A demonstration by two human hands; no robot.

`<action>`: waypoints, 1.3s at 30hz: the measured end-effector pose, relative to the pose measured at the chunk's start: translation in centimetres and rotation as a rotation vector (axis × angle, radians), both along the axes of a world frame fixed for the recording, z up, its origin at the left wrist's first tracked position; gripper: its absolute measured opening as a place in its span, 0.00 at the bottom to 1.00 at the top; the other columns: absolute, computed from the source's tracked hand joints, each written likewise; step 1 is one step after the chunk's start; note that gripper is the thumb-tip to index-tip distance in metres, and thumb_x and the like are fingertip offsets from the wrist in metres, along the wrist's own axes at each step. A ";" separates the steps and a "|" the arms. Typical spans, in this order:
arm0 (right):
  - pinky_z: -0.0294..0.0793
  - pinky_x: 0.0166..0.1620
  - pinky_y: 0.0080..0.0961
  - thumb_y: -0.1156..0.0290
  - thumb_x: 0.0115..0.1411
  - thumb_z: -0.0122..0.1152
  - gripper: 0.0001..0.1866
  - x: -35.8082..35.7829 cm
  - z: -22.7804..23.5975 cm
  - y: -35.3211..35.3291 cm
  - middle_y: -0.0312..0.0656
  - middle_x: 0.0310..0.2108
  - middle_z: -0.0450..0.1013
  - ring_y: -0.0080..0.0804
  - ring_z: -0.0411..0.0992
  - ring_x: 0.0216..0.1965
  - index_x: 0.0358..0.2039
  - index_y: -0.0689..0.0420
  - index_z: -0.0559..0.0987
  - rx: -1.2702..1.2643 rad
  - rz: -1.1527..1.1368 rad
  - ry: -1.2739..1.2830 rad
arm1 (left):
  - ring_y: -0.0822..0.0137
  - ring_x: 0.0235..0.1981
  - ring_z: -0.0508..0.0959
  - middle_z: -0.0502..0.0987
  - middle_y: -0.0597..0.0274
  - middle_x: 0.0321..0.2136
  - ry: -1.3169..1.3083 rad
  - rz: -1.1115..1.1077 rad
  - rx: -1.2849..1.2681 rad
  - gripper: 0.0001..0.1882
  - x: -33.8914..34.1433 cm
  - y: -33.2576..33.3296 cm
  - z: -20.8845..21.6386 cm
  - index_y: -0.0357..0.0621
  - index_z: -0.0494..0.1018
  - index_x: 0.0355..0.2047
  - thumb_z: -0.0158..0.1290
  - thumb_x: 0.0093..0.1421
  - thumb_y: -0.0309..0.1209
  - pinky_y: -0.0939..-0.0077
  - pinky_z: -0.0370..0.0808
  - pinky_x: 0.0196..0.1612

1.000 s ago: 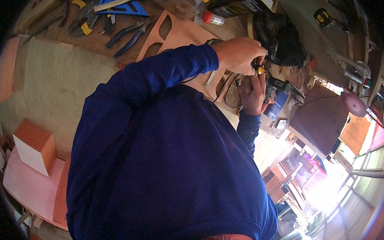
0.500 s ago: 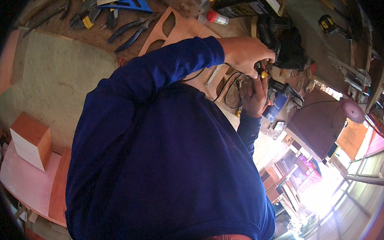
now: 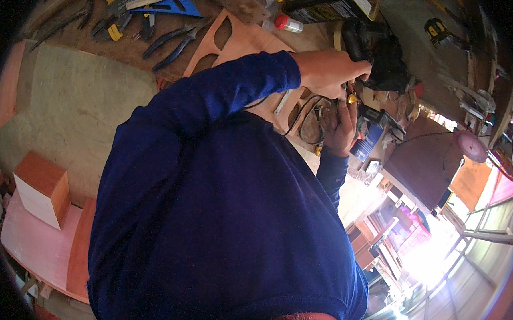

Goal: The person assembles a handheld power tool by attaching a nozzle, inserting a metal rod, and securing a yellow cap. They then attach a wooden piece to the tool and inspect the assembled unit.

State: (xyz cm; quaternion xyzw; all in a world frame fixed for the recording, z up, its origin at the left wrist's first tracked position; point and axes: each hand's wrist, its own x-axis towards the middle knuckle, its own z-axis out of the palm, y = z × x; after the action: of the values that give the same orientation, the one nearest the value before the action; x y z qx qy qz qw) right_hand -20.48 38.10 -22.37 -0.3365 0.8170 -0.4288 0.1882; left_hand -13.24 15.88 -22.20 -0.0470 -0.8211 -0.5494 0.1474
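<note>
My left hand (image 3: pixel 331 72) reaches across from the left, its fingers curled down and pressed together around something small and dark, mostly hidden. Just below it, my right hand (image 3: pixel 340 129) points up with its fingers close together. Its fingertips meet a small yellow piece (image 3: pixel 352 98) with dark and reddish parts beside it; the kind of thing cannot be made out. Black cable (image 3: pixel 308 109) loops beside my right hand. A reddish wooden panel with cut-out openings (image 3: pixel 257 38) lies beyond my left forearm.
Pliers (image 3: pixel 174 46), a blue triangular square (image 3: pixel 175 6) and a red-capped bottle (image 3: pixel 288 23) lie at the back. A black and yellow can (image 3: pixel 332 2) stands behind the hands. Right of them are a black bag-like item (image 3: pixel 387 63), a blue can (image 3: pixel 367 143) and a tape measure (image 3: pixel 437 31).
My left hand has shifted slightly right, and its fingers now cover more of the dark piece between the hands. My right hand stays almost where it was.
</note>
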 end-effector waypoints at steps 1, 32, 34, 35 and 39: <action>0.69 0.30 0.21 0.72 0.69 0.58 0.12 0.1 0.1 -0.1 0.38 0.36 0.70 0.25 0.70 0.32 0.50 0.62 0.77 -0.090 -0.128 -0.261 | 0.41 0.43 0.83 0.83 0.44 0.43 0.005 -0.010 0.048 0.32 0.0 0.0 0.0 0.42 0.64 0.57 0.66 0.53 0.27 0.52 0.79 0.45; 0.71 0.38 0.36 0.81 0.53 0.63 0.21 -1.0 -1.2 0.8 0.50 0.36 0.68 0.49 0.69 0.37 0.49 0.65 0.79 -0.023 0.122 0.040 | 0.45 0.40 0.83 0.83 0.46 0.33 0.027 0.134 -0.058 0.18 0.9 1.4 -0.4 0.39 0.78 0.39 0.67 0.51 0.35 0.54 0.79 0.45; 0.71 0.38 0.36 0.81 0.53 0.63 0.21 -1.2 -1.7 1.2 0.50 0.36 0.68 0.48 0.69 0.37 0.49 0.65 0.79 -0.059 0.017 -0.133 | 0.46 0.39 0.84 0.83 0.45 0.33 0.047 0.167 -0.073 0.17 0.7 1.5 -0.5 0.36 0.79 0.38 0.67 0.51 0.33 0.58 0.80 0.44; 0.71 0.38 0.35 0.81 0.53 0.64 0.21 -1.2 -1.8 1.4 0.49 0.36 0.68 0.48 0.69 0.37 0.49 0.65 0.79 -0.059 -0.012 -0.138 | 0.45 0.40 0.83 0.83 0.46 0.33 0.066 0.135 -0.071 0.18 0.6 1.4 -0.6 0.37 0.79 0.38 0.68 0.51 0.35 0.56 0.79 0.44; 0.70 0.38 0.35 0.83 0.53 0.64 0.21 -1.2 -1.7 1.2 0.47 0.36 0.68 0.46 0.69 0.36 0.50 0.65 0.79 -0.096 -0.049 -0.242 | 0.44 0.41 0.81 0.81 0.48 0.35 0.138 0.068 -0.075 0.18 0.4 1.2 -0.8 0.38 0.78 0.37 0.67 0.51 0.37 0.52 0.77 0.46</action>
State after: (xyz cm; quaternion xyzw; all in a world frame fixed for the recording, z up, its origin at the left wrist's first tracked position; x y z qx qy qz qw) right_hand -21.64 39.26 -24.03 -0.2707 0.7749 -0.5093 0.2587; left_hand -12.79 17.12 -23.00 -0.0625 -0.8301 -0.5085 0.2202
